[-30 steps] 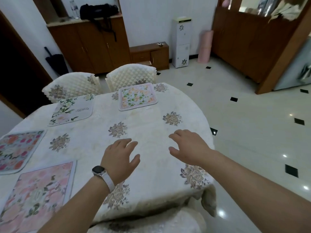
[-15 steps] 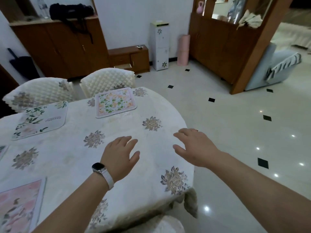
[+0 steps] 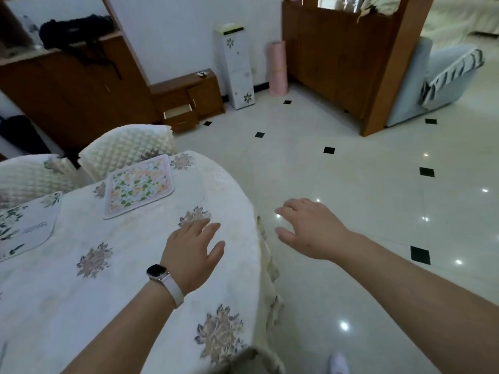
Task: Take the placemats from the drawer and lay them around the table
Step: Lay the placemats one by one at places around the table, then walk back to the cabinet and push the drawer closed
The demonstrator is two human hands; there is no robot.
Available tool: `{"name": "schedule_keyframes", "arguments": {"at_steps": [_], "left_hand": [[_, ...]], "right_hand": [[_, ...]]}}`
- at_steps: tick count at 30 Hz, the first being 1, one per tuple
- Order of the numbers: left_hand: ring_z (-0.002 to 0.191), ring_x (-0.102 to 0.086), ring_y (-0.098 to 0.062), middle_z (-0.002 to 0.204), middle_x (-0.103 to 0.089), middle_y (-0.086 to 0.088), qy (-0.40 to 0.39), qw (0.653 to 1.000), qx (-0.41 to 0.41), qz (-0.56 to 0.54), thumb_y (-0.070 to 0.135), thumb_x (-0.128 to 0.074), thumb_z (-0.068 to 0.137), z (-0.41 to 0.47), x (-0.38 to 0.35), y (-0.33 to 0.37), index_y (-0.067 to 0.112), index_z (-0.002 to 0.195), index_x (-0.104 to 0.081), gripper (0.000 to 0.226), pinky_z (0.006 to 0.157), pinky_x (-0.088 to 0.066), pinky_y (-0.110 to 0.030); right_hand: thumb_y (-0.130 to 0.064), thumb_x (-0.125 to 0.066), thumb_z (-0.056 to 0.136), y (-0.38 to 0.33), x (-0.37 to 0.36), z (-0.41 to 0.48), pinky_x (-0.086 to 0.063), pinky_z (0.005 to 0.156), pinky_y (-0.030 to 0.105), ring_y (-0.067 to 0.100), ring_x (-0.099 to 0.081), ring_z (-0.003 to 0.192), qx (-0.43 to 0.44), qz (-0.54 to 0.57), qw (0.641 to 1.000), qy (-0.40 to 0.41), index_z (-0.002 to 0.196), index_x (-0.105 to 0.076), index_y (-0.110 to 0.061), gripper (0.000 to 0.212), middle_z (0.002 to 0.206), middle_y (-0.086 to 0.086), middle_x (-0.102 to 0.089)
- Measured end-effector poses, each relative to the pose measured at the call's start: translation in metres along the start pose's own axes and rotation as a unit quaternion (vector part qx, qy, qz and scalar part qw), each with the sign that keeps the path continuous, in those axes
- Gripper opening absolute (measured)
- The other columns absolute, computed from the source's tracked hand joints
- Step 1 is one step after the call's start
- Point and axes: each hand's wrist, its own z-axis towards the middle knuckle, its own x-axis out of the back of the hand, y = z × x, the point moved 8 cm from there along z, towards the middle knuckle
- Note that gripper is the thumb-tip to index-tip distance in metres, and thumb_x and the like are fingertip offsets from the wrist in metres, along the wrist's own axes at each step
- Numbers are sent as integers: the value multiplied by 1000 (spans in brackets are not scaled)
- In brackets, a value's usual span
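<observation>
L grip [image 3: 193, 251] spread, empty | R grip [image 3: 310, 228] spread – off table [image 3: 67, 292] | placemat [image 3: 139, 184] ahead-left, apart

Not much lettering on show here. One placemat [image 3: 25, 226], the white one with dark green leaves at the left edge of the table [image 3: 135, 265], carries a short line of grey print near its middle, but it blurs out and I cannot make out a single letter. The tall white cabinet [image 3: 236, 68] by the far wall shows flower motifs and a green strip on top, with no words legible. The watch [image 3: 156, 271] face is dark, showing no digits.
</observation>
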Motion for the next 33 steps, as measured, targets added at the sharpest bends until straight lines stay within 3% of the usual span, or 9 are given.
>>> {"name": "schedule_keyframes", "arguments": {"at_steps": [6, 13, 21, 33], "left_hand": [[116, -58, -33, 130, -61, -10, 8, 999, -33, -8, 50, -37, 87, 60, -9, 102, 16, 128, -62, 59, 93, -46, -49], [119, -55, -33, 133, -59, -10, 5, 999, -35, -11, 51, -34, 86, 116, -7, 144, 16, 123, -64, 60, 90, -47, -47], [121, -53, -29, 133, -58, -7, 13, 999, -25, -38, 50, -38, 87, 192, -31, 130, 19, 125, -62, 54, 93, -45, -46], [120, -54, -30, 133, -59, -10, 16, 998, 18, -66, 51, -32, 86, 393, -56, 29, 19, 127, -62, 60, 95, -44, -47]], "right_hand": [[-51, -38, 95, 110, 30, -3, -35, 100, 38, 22, -43, 125, -15, -2, 1000, -5, 137, -49, -25, 51, 136, -1, -50], [-52, -35, 96, 181, 54, 10, -33, 103, 37, 20, -40, 127, -30, -7, 1000, 2, 141, -44, -26, 52, 138, -4, -48], [-52, -37, 96, 197, 38, 86, -33, 102, 35, 19, -42, 126, -10, -1, 1000, -22, 140, -46, -26, 51, 138, -4, -48], [-50, -38, 97, 231, 64, 314, -31, 107, 36, 19, -39, 130, 8, -45, 998, -39, 142, -45, -25, 52, 144, -3, -45]]}}
